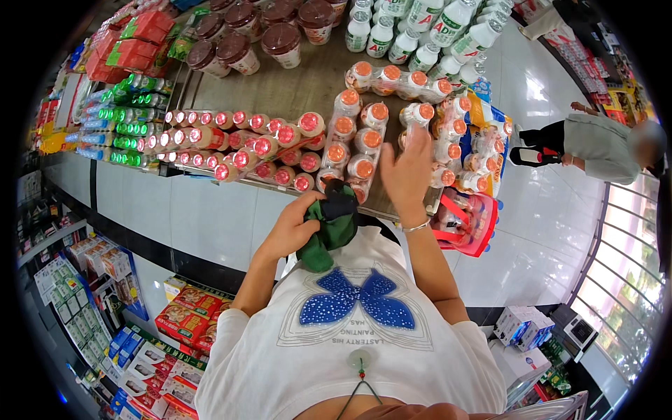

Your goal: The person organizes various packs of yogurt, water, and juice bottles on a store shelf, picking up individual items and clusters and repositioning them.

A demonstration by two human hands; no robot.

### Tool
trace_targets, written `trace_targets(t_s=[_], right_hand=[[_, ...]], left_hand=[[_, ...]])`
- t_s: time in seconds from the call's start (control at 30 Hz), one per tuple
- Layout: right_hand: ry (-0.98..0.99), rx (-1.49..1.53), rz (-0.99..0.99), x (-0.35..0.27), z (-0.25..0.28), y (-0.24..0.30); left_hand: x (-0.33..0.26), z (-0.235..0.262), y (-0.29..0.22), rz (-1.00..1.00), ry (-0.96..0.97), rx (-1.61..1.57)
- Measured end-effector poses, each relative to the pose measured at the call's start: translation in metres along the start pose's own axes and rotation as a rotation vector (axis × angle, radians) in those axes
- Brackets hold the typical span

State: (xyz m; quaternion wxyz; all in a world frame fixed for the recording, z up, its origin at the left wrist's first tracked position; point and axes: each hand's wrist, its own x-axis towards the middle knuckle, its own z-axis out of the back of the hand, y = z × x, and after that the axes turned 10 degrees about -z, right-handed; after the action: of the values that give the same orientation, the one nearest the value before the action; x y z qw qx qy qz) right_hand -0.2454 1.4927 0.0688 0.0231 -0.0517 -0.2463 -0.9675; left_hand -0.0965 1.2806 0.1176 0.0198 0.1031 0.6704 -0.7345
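My left hand [292,227] is closed around a bunched dark green and black cloth [332,227], held in front of my shirt at the table's near edge. My right hand [408,175] reaches over the tabletop, thumb apart from its outstretched fingers. Its fingertips lie against a small orange-capped bottle [418,113] in a shrink-wrapped pack; the fingers hide part of that bottle. To the left of this hand stand further wrapped packs of orange-capped bottles [369,138]. Another such pack [446,143] sits just to its right.
Red-capped bottles [266,145] line the table's [280,91] near left edge. Brown-lidded cups [283,43] and white green-capped bottles [406,49] stand farther back. A red-edged clear bag [467,222] is at the right corner. A person [595,143] stands on the tiled floor at right.
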Motion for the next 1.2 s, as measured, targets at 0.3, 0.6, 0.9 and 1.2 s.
trace_targets(t_s=[0.3,0.6,0.9,1.2], right_hand=[[0.528,0.589,-0.476,-0.012,-0.076,-0.016],[0.418,0.803,-0.549,-0.029,-0.006,-0.027],[0.256,0.981,-0.522,-0.065,0.1,-0.065],[0.283,0.955,-0.565,-0.096,0.103,-0.092]], left_hand=[[0.003,-0.002,-0.001,-0.001,-0.104,0.017],[0.04,-0.006,0.004,-0.319,-0.06,0.302],[0.197,-0.083,0.028,-0.388,-0.207,1.335],[0.17,-0.121,0.115,-0.3,0.12,1.287]])
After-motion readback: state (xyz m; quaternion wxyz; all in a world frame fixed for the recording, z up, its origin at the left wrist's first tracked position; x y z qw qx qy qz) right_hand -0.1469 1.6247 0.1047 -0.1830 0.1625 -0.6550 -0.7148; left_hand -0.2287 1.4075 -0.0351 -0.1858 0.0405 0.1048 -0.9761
